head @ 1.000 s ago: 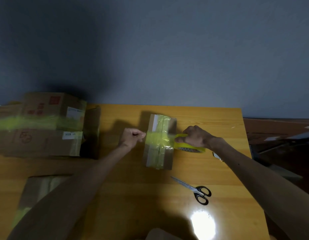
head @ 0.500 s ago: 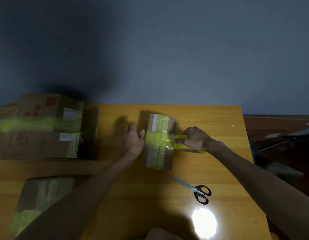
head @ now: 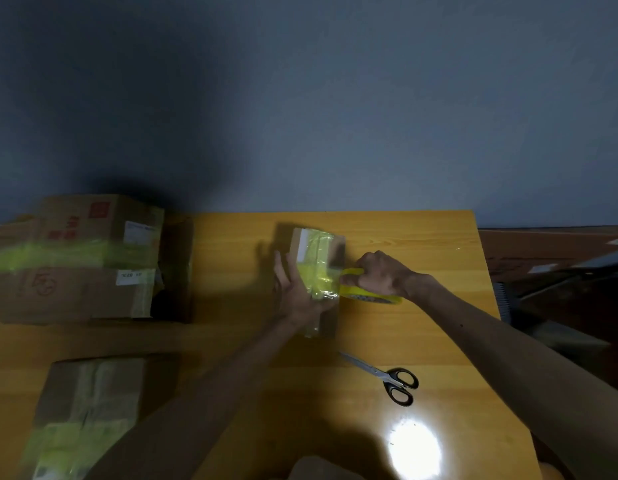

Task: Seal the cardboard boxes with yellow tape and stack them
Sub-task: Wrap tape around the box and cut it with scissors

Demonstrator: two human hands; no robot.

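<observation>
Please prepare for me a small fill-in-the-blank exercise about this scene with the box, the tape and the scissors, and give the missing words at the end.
1. The right hand grips the tape roll, whose colour is ____.
2. The left hand presses flat against the small box, and the tape roll is on the box's ____ side.
3. The scissors lie on the table, and their handles are ____ in colour.

Missing words: yellow; right; black.
</observation>
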